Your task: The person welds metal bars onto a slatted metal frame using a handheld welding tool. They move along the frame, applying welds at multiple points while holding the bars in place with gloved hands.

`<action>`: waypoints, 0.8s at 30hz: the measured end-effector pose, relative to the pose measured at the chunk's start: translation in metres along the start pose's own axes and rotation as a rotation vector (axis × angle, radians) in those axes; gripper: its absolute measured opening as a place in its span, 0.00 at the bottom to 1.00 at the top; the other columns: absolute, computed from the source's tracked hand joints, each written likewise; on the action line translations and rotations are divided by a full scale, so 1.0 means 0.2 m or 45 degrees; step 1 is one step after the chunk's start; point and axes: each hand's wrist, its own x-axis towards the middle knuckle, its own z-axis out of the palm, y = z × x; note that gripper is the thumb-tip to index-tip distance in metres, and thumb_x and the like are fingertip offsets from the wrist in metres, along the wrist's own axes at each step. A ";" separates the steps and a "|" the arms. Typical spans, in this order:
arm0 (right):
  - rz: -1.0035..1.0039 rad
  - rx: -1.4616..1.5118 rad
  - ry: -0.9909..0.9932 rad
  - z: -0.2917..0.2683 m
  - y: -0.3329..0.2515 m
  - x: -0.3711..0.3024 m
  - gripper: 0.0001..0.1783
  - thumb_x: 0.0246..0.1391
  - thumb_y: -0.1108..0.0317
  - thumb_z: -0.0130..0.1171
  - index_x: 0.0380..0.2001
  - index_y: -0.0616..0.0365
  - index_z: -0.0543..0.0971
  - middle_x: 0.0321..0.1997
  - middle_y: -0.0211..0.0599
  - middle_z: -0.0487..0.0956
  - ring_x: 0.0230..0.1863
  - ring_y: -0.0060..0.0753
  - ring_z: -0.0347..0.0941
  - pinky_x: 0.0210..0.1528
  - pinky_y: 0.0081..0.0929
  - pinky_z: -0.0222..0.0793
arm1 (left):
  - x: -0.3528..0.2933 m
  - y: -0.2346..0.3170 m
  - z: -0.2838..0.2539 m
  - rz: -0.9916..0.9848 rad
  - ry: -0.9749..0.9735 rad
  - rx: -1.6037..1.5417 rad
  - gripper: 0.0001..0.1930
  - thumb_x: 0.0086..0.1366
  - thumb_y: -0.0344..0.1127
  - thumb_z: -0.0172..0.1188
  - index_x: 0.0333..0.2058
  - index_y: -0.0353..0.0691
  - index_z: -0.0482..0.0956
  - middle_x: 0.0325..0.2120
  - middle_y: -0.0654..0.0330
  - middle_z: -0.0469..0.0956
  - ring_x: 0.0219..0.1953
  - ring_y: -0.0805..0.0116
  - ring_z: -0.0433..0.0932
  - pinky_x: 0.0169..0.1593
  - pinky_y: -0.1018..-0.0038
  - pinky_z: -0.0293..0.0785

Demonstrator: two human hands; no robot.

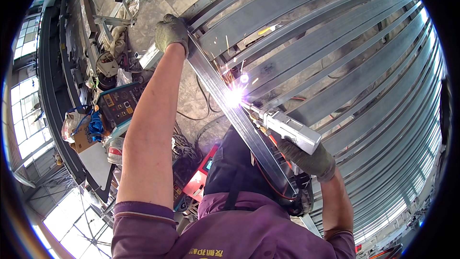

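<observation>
One gloved right hand [309, 159] curls snugly around a silver welding tool [293, 131].

Left arm [152, 134] outstretched, gloved left fingers [166, 23] bent; right forearm [337, 206] closer in, gloved right fingers [289, 149] curled.

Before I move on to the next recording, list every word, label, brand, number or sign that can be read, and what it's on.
Wording isn't copied out here; these carry it:
Purple shirt: yellow characters, large enough to make out, upside down in this view.
Dark control panel: pale lettering and small labels, mostly too small to read.
Red machine: a lit display, too small to read.
White bucket: red label, too blurred to read.
</observation>
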 end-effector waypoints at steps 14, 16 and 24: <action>0.080 -0.052 -0.002 -0.01 0.00 -0.02 0.22 0.63 0.66 0.70 0.57 0.62 0.80 0.51 0.37 0.86 0.49 0.23 0.81 0.48 0.26 0.80 | -0.02 0.03 -0.01 -0.087 0.028 -0.079 0.27 0.71 0.53 0.47 0.51 0.37 0.82 0.55 0.40 0.80 0.58 0.40 0.78 0.62 0.51 0.71; 0.092 -0.057 -0.010 -0.01 0.00 -0.03 0.23 0.64 0.65 0.69 0.58 0.62 0.79 0.51 0.36 0.86 0.49 0.22 0.81 0.48 0.25 0.79 | -0.01 0.01 0.01 -0.016 0.025 -0.006 0.27 0.71 0.53 0.46 0.51 0.36 0.82 0.55 0.39 0.79 0.58 0.40 0.78 0.62 0.51 0.71; 0.120 -0.026 -0.001 -0.01 0.00 -0.05 0.25 0.64 0.65 0.70 0.60 0.63 0.78 0.53 0.37 0.85 0.50 0.22 0.80 0.50 0.24 0.79 | -0.07 0.05 -0.05 0.041 -0.013 0.030 0.27 0.70 0.54 0.51 0.52 0.36 0.81 0.55 0.40 0.79 0.59 0.40 0.77 0.62 0.50 0.71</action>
